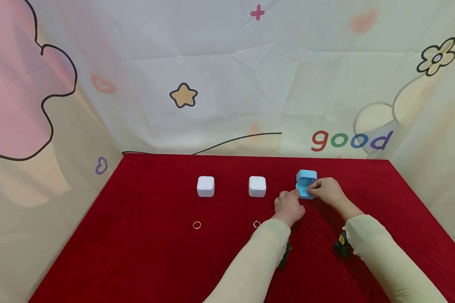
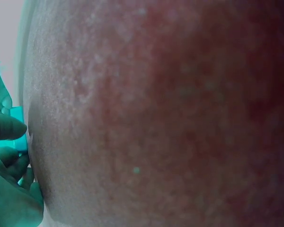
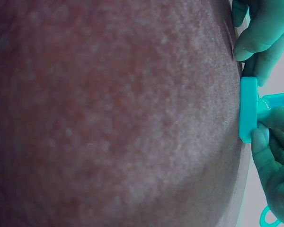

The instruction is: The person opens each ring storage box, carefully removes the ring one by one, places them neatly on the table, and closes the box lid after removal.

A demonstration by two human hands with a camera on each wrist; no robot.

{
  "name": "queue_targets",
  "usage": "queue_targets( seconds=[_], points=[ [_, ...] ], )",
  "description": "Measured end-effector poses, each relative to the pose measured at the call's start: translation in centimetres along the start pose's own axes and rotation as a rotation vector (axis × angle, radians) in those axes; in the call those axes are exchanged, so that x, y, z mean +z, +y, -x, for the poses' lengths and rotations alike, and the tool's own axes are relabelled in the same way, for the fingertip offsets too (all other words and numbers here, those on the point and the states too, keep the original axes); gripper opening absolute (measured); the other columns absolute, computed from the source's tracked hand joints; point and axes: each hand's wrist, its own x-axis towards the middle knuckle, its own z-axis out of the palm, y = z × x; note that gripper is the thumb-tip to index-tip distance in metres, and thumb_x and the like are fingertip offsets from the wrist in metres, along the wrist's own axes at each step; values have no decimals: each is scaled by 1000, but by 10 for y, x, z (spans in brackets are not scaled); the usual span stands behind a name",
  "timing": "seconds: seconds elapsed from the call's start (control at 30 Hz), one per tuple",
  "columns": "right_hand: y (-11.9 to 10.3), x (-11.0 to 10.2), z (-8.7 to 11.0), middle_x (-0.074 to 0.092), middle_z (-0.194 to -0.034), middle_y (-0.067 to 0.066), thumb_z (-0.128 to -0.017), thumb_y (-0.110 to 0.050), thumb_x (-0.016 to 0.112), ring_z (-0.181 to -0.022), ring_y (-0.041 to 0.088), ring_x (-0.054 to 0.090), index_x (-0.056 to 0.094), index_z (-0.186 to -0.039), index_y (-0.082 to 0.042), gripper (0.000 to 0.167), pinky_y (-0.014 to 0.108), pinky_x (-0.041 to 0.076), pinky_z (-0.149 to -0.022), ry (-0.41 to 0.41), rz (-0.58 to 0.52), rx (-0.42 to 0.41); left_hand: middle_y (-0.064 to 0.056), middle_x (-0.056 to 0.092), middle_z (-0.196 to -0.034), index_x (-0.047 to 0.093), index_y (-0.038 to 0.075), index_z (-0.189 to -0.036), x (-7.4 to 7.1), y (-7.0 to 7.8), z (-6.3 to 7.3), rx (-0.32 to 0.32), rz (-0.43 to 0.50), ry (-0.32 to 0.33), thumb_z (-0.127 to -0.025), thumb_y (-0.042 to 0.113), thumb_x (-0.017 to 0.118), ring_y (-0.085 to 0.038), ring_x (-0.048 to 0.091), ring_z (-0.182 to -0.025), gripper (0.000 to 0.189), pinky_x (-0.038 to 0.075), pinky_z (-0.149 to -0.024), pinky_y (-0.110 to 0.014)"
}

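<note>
A light blue ring box stands at the back right of the red cloth, its lid raised. My left hand holds the box's near left side, thumb and fingers bent about its edge. From the right, my right hand pinches a ring at the box's opening. In the right wrist view the ring shows as a small beaded arc over the box base, beside the right thumb and finger; the rest of it is hidden.
Two white ring boxes, one at left and one nearer the middle, stand closed in line with the blue one. A gold ring lies before the left box. Another ring is partly covered by my left sleeve. A printed curtain hangs behind.
</note>
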Motion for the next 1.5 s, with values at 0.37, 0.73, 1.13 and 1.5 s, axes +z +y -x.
queue_targets(
  seconds=[0.37,0.73,1.13,1.5],
  points=[
    [1,0,-1,76,-91,23,-94,-11,70,-75,17,63,75,-102,11,24,24,51,-65,-22,0,6,12,52,-155,49,24,-153,3,2,3,-24,13,13,-99,27,60,-12,45,-140,55,39,-113,-27],
    [6,-1,-1,75,-96,26,-94,-12,70,-80,20,66,73,-105,12,26,24,54,-68,-30,-28,25,13,52,-154,49,24,-153,13,3,-2,-63,78,37,-100,25,59,-12,43,-141,54,37,-114,-28],
    [7,-2,-1,74,-97,25,-96,-12,68,-78,17,67,73,-106,12,27,19,54,-67,-26,-67,20,9,54,-154,51,21,-152,11,6,6,-59,111,75,-100,22,58,-14,45,-140,52,38,-115,-31],
    [4,-4,0,73,-102,28,-97,-13,68,-80,16,68,71,-110,14,29,24,60,-72,-30,-113,35,9,55,-153,52,20,-151,11,6,8,-54,110,101,-100,21,58,-14,45,-139,51,38,-114,-31]
  ],
)
